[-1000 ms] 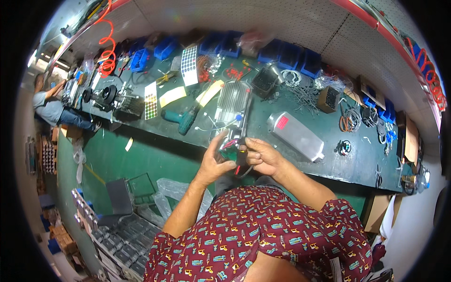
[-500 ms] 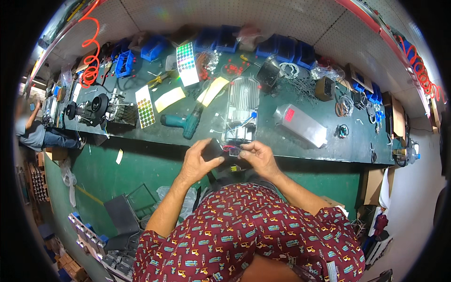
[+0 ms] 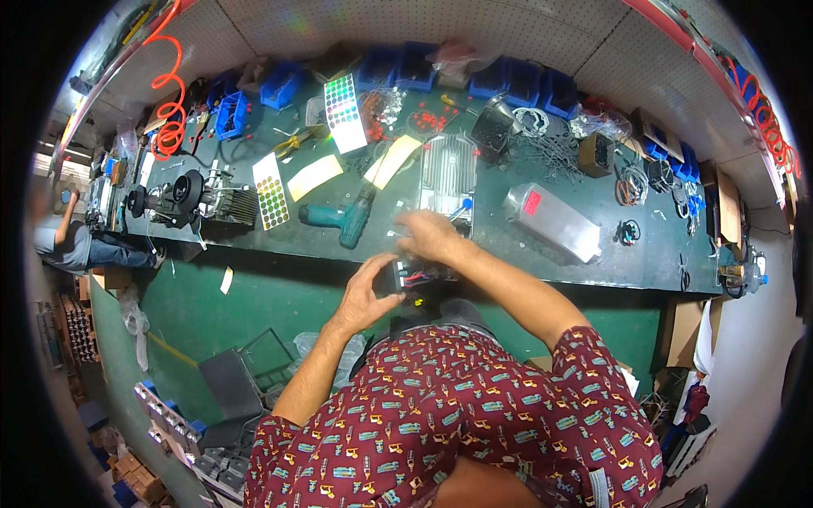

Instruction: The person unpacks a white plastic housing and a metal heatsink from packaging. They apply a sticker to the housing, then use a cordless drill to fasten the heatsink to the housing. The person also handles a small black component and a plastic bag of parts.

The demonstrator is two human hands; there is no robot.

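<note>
At the bench's front edge my left hand grips a small black box between thumb and fingers. Red and dark wires run from the box toward the finned silver motor housing. My right hand reaches across the housing's near end and is over the bench to its left. Its fingers are bent together by some small pale bits; whether one is pinched is hidden. A teal cordless drill lies to the left of that hand.
A silver metal box with a red label lies to the right. Sticker sheets, yellow paper and a dark-wheeled motor assembly are on the left. Blue bins line the back. A person is at the far left.
My right hand has left the wires and moved up and left over the bench. My left hand keeps hold of the black box. The view has shifted slightly.
</note>
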